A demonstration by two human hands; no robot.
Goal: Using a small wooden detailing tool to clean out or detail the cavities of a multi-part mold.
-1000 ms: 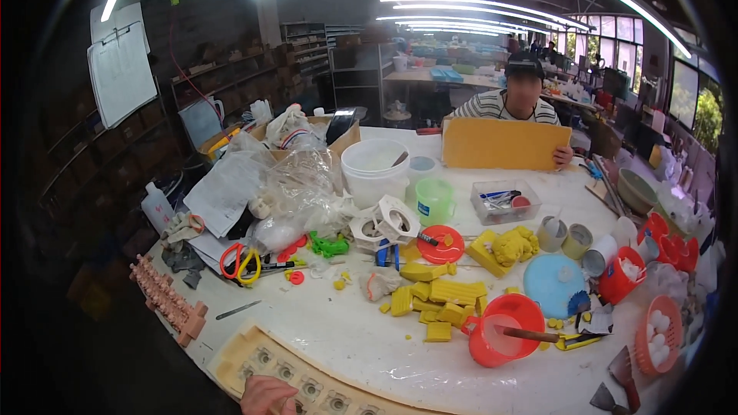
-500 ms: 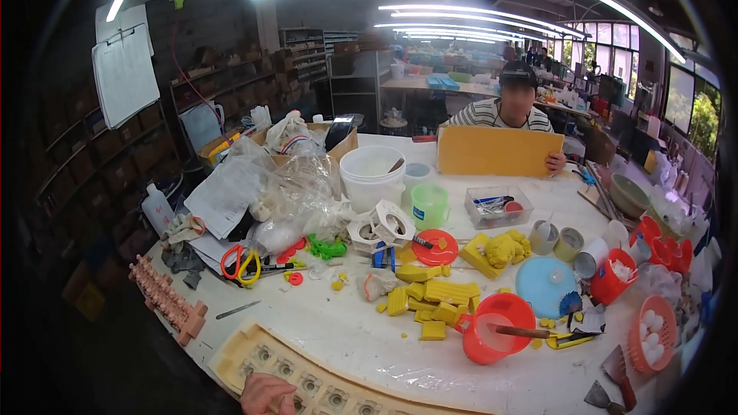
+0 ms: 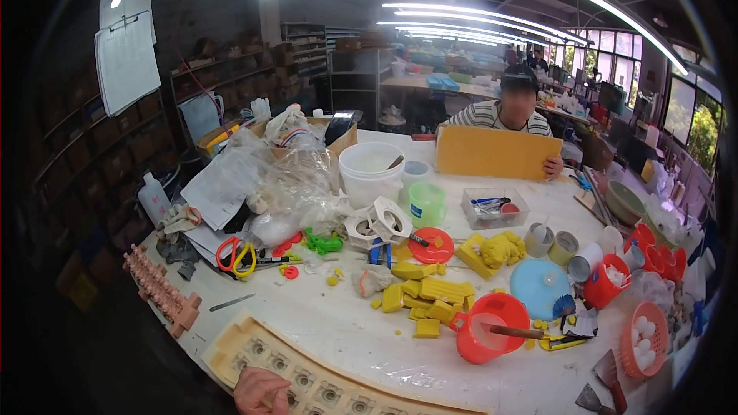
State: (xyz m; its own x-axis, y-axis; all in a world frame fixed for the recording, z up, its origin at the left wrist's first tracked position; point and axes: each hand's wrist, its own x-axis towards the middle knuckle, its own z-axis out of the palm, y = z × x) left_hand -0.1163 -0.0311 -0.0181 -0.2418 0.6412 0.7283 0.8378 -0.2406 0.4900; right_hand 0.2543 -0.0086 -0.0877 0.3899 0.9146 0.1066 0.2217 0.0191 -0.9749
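My left hand point(image 3: 262, 392) is at the lower edge, over the near side of a long cream mould point(image 3: 323, 369). Its fingers are curled inward, and whatever they may hold is hidden. Square hollows with grey round centres line the mould in rows. The mould lies slantwise and runs out of the picture at the bottom. My right hand is out of view. Beyond the mould's left end lies a thin metal tool point(image 3: 232, 303). A pinkish ridged block point(image 3: 163, 292) stands at the table's left edge.
Yellow clay blocks point(image 3: 446, 290), a red pitcher point(image 3: 492, 330) with a wooden-handled tool, and scrapers point(image 3: 607, 376) lie to the right. Scissors point(image 3: 237, 256) and plastic bags point(image 3: 296, 184) are left. Across the table, a person holds a yellow-orange board point(image 3: 500, 153).
The view has shifted slightly, so the table things sit a little further left. My left hand stays over the mould, its fingers still curled. Nothing is visibly picked up or put down.
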